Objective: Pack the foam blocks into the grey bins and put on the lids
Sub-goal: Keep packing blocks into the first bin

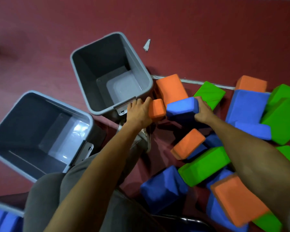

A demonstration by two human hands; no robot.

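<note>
Two at once, it seems, to save trips: the left hand (138, 111) grips a small orange foam block (157, 109) and the right hand (203, 109) clasps a blue rectangular foam block (181, 105). Both are just beside the nearer grey plastic bin (94, 64), which holds no blocks yet.

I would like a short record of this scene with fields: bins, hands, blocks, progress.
bins: near bin and far bin, both empty, no lids on
left hand: on small orange block, grip unclear
right hand: grips blue block
loose blocks: orange, green, blue pile on red floor, right of bins
progress: no block packed in these bins yet
</note>
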